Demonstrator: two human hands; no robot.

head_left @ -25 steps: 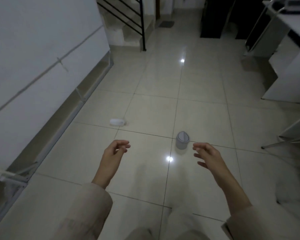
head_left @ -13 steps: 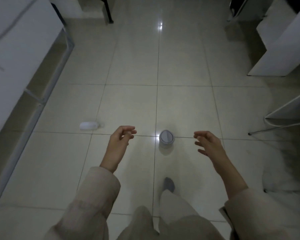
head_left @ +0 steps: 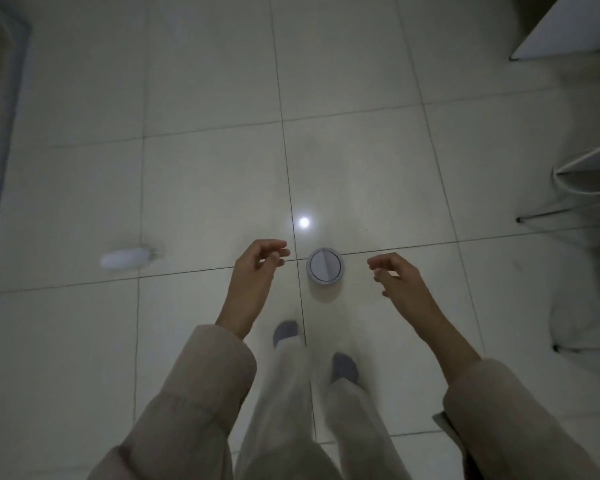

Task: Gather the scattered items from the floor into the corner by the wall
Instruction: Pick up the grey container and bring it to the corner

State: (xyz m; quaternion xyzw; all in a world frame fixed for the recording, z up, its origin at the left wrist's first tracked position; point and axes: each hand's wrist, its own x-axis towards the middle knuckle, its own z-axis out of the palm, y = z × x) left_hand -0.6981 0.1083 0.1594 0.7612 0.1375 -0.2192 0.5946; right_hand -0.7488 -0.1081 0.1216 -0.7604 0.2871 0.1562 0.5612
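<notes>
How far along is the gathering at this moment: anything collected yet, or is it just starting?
Nothing looks gathered yet. The round lidded container stands on the floor tiles between the left hand and the right hand, both empty, fingers loosely curled, neither touching it. In hand: an approach to the container, no grip yet. Left: pick it up, then the white object lying farther left, and carry both to the corner, which is out of view.
</notes>
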